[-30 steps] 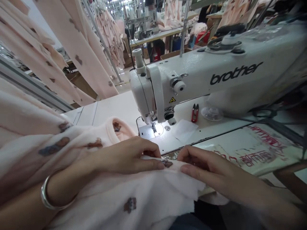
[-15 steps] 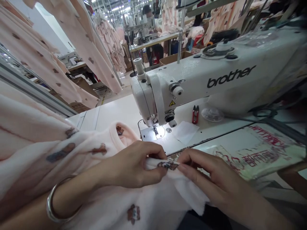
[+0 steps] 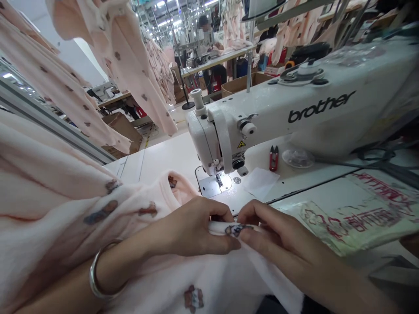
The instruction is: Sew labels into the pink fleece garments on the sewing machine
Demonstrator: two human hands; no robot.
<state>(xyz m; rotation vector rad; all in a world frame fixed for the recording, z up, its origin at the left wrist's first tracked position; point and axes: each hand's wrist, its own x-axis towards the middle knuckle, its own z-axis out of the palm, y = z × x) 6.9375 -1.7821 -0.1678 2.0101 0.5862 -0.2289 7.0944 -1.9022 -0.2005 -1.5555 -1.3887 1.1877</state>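
A soft pale pink garment (image 3: 137, 244) printed with small brown bears spreads over the near table edge and hangs down in front of me. My left hand (image 3: 196, 229), below a silver bangle, pinches a folded edge of it between thumb and fingers. Close beside it, my right hand (image 3: 278, 235) grips the same fold, its thumb pressed near a printed bear. The fold lies between the two hands, just in front of the sewing machine (image 3: 225, 135). A ribbed round opening of the garment (image 3: 166, 187) rests left of the needle plate (image 3: 211, 185).
Red-handled thread snips (image 3: 274, 159), a white scrap (image 3: 262, 182) and a clear dish (image 3: 297, 158) lie on the machine table (image 3: 163, 152). Pink garments (image 3: 121, 56) hang at left. A person (image 3: 209, 41) sits at another machine farther back.
My right hand has shifted its pinch leftward along the fold, closer to my left hand. The whole view has moved slightly, with table and machine appearing farther right and lower.
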